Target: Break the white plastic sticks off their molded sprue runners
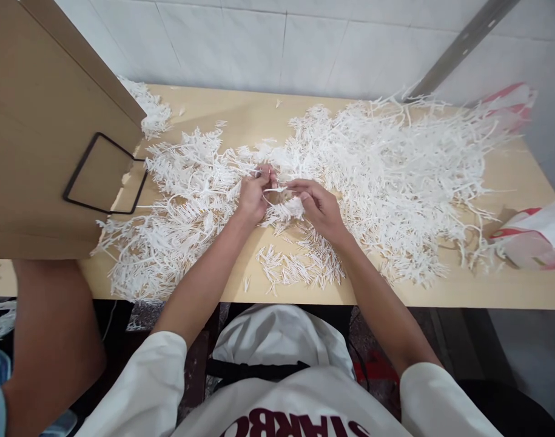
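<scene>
My left hand (254, 195) and my right hand (318, 206) meet over the middle of a light wooden table (463, 291). Both are closed in a pinch on a thin white plastic branch piece (277, 190) stretched between them. Under the hands lies a small clump of white plastic bits (289, 211). A large tangled heap of white plastic branches (395, 170) spreads to the right, and another heap (177, 206) to the left. In front of my hands sits a little pile of short separated white pieces (299, 264).
A tan board with a black rectangular handle (105, 174) leans in at the left over the table. Red-and-white plastic bags (536, 237) lie at the right edge. Another person's bare arm (50, 340) is at the lower left. White tiled wall behind.
</scene>
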`<control>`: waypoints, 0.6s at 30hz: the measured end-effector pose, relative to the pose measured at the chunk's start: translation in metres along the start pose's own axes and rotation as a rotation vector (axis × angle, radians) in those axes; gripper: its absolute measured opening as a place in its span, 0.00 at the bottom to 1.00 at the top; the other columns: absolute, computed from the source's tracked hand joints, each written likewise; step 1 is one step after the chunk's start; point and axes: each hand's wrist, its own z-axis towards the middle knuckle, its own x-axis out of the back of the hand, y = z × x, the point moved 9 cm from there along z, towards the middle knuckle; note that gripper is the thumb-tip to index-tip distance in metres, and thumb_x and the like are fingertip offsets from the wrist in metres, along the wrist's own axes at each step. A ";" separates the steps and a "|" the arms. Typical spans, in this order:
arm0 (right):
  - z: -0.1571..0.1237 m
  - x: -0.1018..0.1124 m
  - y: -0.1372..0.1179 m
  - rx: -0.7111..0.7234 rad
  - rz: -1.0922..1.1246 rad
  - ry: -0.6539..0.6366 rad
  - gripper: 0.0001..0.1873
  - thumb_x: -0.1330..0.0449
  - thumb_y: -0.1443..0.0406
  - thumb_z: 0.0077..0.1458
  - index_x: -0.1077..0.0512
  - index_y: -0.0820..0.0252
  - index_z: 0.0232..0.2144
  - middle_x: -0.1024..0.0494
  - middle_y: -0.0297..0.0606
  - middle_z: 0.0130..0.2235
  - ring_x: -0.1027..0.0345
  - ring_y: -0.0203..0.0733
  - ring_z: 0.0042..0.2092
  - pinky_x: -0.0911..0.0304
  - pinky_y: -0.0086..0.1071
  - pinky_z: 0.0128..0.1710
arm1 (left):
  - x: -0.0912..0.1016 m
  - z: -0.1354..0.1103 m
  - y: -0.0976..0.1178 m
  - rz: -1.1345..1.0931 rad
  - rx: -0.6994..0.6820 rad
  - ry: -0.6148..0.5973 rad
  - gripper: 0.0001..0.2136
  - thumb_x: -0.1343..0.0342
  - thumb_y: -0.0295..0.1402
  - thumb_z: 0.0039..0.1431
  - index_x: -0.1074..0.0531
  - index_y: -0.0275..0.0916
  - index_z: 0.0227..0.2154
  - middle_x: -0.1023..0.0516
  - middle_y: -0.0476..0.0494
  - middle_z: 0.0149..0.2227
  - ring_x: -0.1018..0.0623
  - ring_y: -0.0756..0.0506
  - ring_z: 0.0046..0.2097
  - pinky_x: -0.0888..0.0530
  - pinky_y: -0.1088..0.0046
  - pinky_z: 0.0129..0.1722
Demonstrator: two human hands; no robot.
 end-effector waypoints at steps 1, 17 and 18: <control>0.000 0.000 0.003 -0.016 0.032 0.008 0.16 0.51 0.54 0.62 0.28 0.55 0.34 0.24 0.37 0.49 0.28 0.36 0.48 0.32 0.36 0.47 | 0.002 0.001 0.001 -0.009 -0.002 0.007 0.07 0.45 0.33 0.58 0.31 0.39 0.26 0.29 0.50 0.25 0.31 0.56 0.24 0.31 0.77 0.27; -0.002 0.038 0.006 -0.040 -0.230 0.334 0.15 0.47 0.53 0.60 0.26 0.50 0.42 0.25 0.38 0.47 0.30 0.39 0.45 0.31 0.36 0.41 | -0.038 -0.014 0.014 0.309 -0.131 -0.316 0.21 0.58 0.43 0.66 0.38 0.49 0.59 0.23 0.44 0.50 0.22 0.52 0.36 0.28 0.74 0.33; -0.001 0.035 0.005 -0.033 -0.242 0.302 0.15 0.47 0.53 0.60 0.26 0.50 0.42 0.24 0.38 0.45 0.30 0.39 0.44 0.31 0.36 0.42 | -0.038 -0.015 0.015 0.323 -0.154 -0.318 0.20 0.57 0.44 0.66 0.37 0.49 0.58 0.23 0.44 0.50 0.22 0.51 0.36 0.28 0.74 0.32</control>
